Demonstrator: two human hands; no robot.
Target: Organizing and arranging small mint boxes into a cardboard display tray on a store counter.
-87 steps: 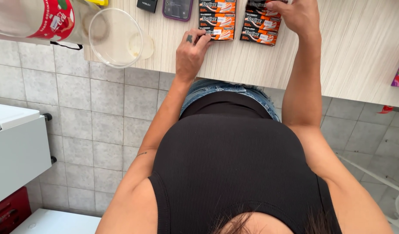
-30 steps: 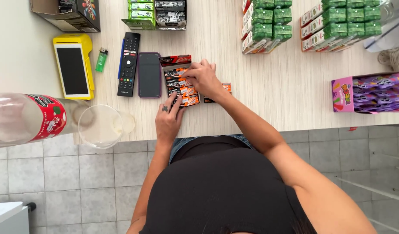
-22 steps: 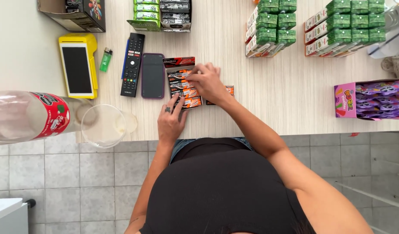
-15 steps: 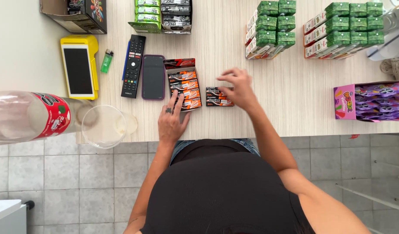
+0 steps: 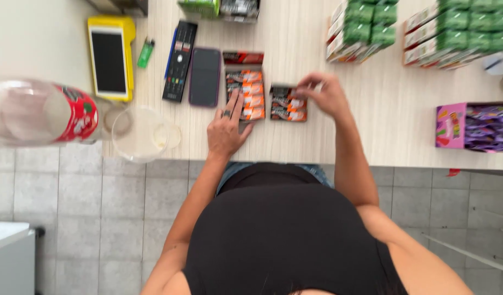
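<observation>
Blurred plastic bottle with a red label, close to the camera, over the bench's near-left corner. Just right of it, a clear plastic cup at the near edge. Toward the left end: yellow card terminal, then a green lighter, a black remote and a dark phone, side by side. Next, an open display box of small orange-and-black packs, mid-bench, nearer the near edge. Left hand lies palm down at the near edge, ring on one finger; its fingers are stretched out flat, pressing on the near end of that box, gripping nothing. Just right of the box, apart from it by a slim gap, a short stack of the same orange-and-black packs lies on the bench. Right hand sits at the stack's far-right corner, its fingers pinched closed on the top pack's edge. Far edge: green carton stacks and more green cartons. Right edge: pink display box of purple packets. Grey tiled floor below.
</observation>
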